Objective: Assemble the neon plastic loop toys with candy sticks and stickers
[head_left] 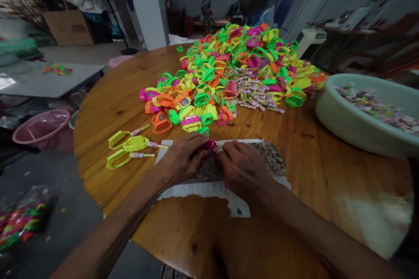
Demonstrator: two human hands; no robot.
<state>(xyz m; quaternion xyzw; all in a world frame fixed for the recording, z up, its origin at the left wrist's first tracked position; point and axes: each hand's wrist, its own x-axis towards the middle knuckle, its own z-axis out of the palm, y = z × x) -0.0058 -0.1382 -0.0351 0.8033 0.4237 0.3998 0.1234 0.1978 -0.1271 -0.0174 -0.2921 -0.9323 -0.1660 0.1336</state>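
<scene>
My left hand (pixel 180 157) is closed on a magenta plastic toy watch (pixel 208 145), mostly hidden by the fingers. Against its right end, my right hand (pixel 244 168) pinches a small pale wrapped candy stick (pixel 219 148); only a bit of it shows. Both hands work low over a speckled stone slab (pixel 273 159) that lies on printed paper (pixel 196 189). To the left, several yellow toy watches (pixel 135 143) lie on the table, each with a wrapped candy stick (pixel 141 155) at its right end.
A big heap of coloured toy watches (pixel 209 74) covers the back of the round wooden table (pixel 111 91). Wrapped candy sticks (pixel 252 89) lie in the heap's front. A pale green basin (pixel 356 117) of wrapped candies stands at right. A pink tub (pixel 42 128) is on the left.
</scene>
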